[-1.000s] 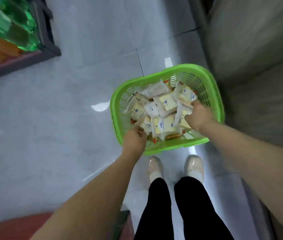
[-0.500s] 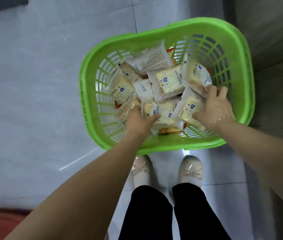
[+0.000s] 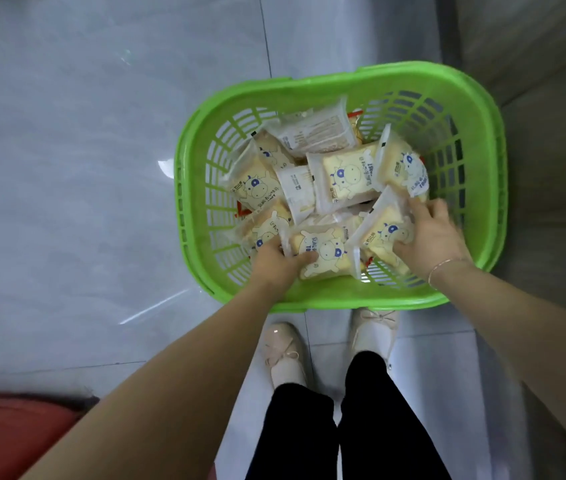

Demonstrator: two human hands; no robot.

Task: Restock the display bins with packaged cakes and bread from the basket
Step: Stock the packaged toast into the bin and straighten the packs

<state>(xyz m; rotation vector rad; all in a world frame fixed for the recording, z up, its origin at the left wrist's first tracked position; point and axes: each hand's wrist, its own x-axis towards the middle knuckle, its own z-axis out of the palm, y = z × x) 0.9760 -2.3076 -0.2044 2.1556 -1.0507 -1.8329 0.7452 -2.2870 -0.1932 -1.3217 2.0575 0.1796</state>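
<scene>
A bright green plastic basket (image 3: 478, 98) stands on the floor in front of my feet, holding several clear packets of yellow toast printed with a blue cow. My left hand (image 3: 276, 261) reaches into the near side and grips the edge of one toast packet (image 3: 324, 252), thumb on top. My right hand (image 3: 430, 235) lies over another toast packet (image 3: 380, 237) at the near right, its fingers curled around the far edge. A packet of paler bread (image 3: 316, 133) lies label-down at the back of the pile.
Grey glossy floor tiles (image 3: 84, 168) spread to the left of the basket. A grey wall or fixture (image 3: 551, 168) runs along the right. A red object (image 3: 8, 441) sits at the lower left corner. My beige shoes (image 3: 283, 355) stand just behind the basket.
The view has closed in on the basket. Both hands went deeper into the near side and now hold packets; the right hand shifted slightly onto its packet.
</scene>
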